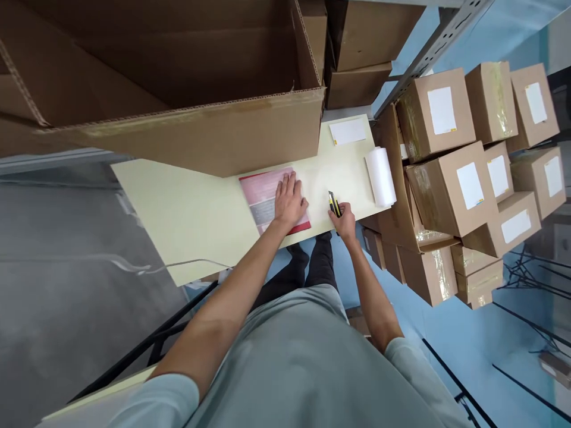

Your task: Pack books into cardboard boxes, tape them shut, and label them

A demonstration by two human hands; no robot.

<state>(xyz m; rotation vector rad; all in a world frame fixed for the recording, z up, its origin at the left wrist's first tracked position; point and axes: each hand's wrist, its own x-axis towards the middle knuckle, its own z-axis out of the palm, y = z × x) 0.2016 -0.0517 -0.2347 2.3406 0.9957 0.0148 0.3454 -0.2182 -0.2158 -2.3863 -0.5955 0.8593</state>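
A flat pink, red and grey packet (263, 193) lies on the pale yellow table (191, 208). My left hand (289, 199) rests flat on its right part, fingers stretched out. What the packet holds cannot be made out. To the right, at the table's front edge, my right hand (343, 220) is closed around a yellow and black utility knife (333, 204). The knife's tip points away from me, apart from the packet. A white roll (380, 177) lies on the table beyond my right hand.
A large open cardboard box (200, 131) stands along the table's far side. White labels (348, 131) lie at the far right corner. Stacked labelled cartons (450, 184) fill the right side. A white cable (178, 263) crosses the table's left part.
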